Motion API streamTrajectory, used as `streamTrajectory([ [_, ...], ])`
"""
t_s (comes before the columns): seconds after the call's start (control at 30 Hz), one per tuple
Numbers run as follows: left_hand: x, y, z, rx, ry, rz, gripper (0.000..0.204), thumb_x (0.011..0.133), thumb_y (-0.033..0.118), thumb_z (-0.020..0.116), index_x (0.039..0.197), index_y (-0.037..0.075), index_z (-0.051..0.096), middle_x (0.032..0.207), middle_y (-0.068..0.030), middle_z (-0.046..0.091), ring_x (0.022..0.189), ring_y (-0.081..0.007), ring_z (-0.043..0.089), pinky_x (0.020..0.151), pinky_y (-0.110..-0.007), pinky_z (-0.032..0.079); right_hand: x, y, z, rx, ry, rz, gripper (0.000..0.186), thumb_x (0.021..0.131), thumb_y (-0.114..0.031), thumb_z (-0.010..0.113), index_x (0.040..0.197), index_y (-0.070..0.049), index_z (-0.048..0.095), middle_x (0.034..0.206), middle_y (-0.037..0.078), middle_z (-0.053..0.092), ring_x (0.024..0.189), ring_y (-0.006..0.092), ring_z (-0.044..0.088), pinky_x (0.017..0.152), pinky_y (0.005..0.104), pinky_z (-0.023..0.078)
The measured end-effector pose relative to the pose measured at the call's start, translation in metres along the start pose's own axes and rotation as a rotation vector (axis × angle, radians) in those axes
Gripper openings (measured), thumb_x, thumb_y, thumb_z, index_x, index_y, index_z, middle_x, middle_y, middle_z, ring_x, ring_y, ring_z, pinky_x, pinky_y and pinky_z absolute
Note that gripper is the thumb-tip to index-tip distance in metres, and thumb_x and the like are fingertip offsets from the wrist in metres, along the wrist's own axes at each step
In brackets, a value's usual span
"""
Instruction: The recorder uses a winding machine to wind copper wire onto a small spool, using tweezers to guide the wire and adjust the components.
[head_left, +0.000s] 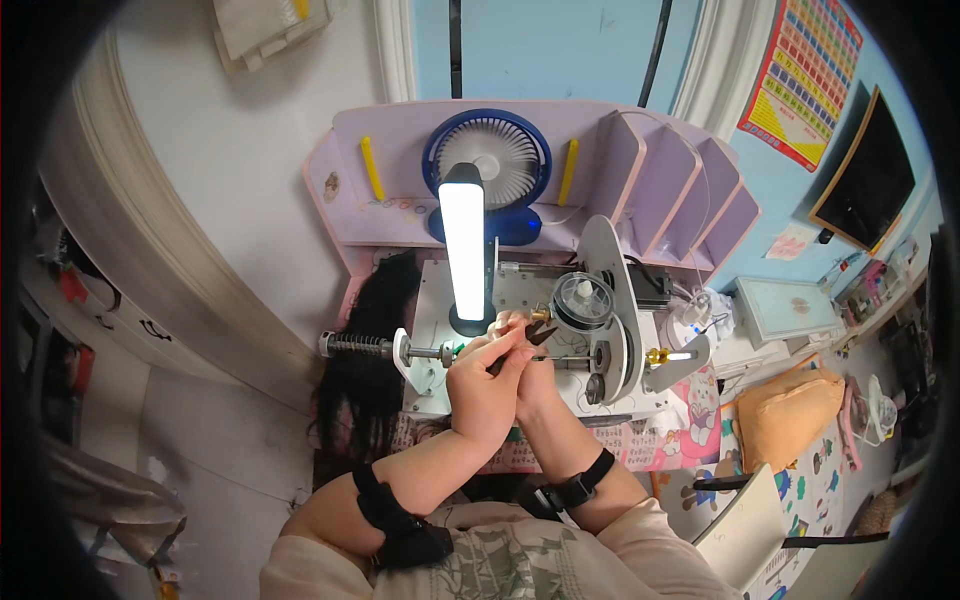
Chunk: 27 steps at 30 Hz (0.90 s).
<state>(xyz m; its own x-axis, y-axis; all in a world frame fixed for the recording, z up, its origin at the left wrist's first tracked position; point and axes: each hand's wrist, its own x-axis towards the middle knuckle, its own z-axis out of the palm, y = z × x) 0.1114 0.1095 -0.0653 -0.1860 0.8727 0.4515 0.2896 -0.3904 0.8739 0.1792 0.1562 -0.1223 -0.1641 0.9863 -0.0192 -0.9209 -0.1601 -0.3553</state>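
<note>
Doing seemingly fine handwork, the left hand (pixel 484 388) and right hand (pixel 536 386) meet over the white machine (pixel 433 300), a dark pointed tool (pixel 541 336) beside them, each grip unclear, steadiness likely needed next.

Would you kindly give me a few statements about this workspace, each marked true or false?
1. The left hand and right hand are close together over the white machine base. True.
2. The upright lamp is switched off. False: the upright lamp is brightly lit.
3. A blue-rimmed fan stands behind the lamp. True.
4. The black hair bundle lies to the right of the hands. False: the black hair bundle lies to their left.
5. Both arms wear black straps. True.
</note>
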Motion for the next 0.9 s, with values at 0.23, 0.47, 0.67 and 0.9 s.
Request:
streamTrajectory([
  [0.23, 0.0, 0.006, -0.004, -0.007, -0.064, -0.145, 0.015, 0.078, 0.01, 0.07, 0.089, -0.001, 0.069, 0.084, -0.0111, 0.066, 0.078, -0.0188, 0.062, 0.074, -0.029, 0.048, 0.003, -0.002, -0.008, -0.045, -0.328, -0.01, 0.012, 0.087, -0.016, 0.063, 0.085, -0.011, 0.052, 0.093, 0.002, 0.052, 0.091, 0.0152, 0.051, 0.08, 0.0283, 0.043],
  [0.47, 0.004, -0.016, -0.035, -0.087, -0.35, 0.147, 0.008, 0.072, 0.002, 0.07, 0.076, 0.003, 0.064, 0.094, -0.0095, 0.064, 0.075, -0.0102, 0.056, 0.064, -0.024, 0.044, -0.079, -0.006, 0.014, -0.065, 0.218, 0.081, 0.012, 0.088, -0.018, 0.064, 0.09, -0.008, 0.059, 0.09, 0.003, 0.058, 0.088, 0.0171, 0.056, 0.077, 0.0305, 0.045],
  [0.67, 0.007, -0.023, -0.042, -0.108, -0.468, 0.258, 0.018, 0.066, -0.008, 0.056, 0.075, 0.004, 0.065, 0.108, -0.0114, 0.06, 0.075, -0.012, 0.055, 0.062, -0.023, 0.041, -0.113, -0.014, 0.026, -0.934, -0.119, -0.542, 0.008, 0.086, -0.008, 0.064, 0.08, -0.005, 0.059, 0.082, 0.0, 0.056, 0.075, 0.0151, 0.051, 0.073, 0.0298, 0.041],
  [0.9, 0.001, -0.015, -0.021, 0.012, -0.265, 0.275, 0.032, 0.074, -0.006, 0.066, 0.103, 0.005, 0.07, 0.092, -0.0063, 0.062, 0.066, -0.0077, 0.054, 0.058, -0.021, 0.04, -0.076, -0.001, -0.017, -0.604, 0.018, -0.202, 0.008, 0.088, -0.003, 0.058, 0.095, -0.007, 0.056, 0.098, 0.003, 0.056, 0.091, 0.0153, 0.051, 0.083, 0.0281, 0.041],
])
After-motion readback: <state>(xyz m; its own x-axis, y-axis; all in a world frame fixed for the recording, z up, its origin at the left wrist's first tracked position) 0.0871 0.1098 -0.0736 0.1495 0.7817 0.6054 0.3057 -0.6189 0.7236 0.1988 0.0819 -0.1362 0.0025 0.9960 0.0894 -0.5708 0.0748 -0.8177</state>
